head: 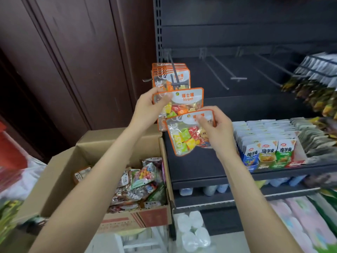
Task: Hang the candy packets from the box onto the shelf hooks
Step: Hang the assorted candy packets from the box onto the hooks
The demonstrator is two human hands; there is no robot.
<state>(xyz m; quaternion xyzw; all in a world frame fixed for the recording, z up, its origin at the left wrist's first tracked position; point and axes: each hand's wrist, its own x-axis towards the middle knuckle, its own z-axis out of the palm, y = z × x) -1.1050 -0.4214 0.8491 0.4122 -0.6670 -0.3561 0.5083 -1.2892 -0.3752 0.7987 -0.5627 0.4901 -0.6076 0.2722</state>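
My left hand (150, 105) grips the top left corner of an orange-edged candy packet (184, 103) marked SUGAR, just below the tip of the leftmost shelf hook (176, 77). Several matching packets (164, 73) hang on that hook. My right hand (217, 128) pinches the top of a second candy packet (186, 136), held lower and slightly tilted in front of the shelf. The open cardboard box (60, 168) stands below left, with mixed candy packets (142, 183) heaped inside.
Bare metal hooks (224, 70) jut out to the right of the loaded one. Silver and green snack packets (315, 77) hang at far right. A dark shelf (200, 167) below carries rows of snack packs (269, 152). Dark wooden panels (73, 61) fill the left.
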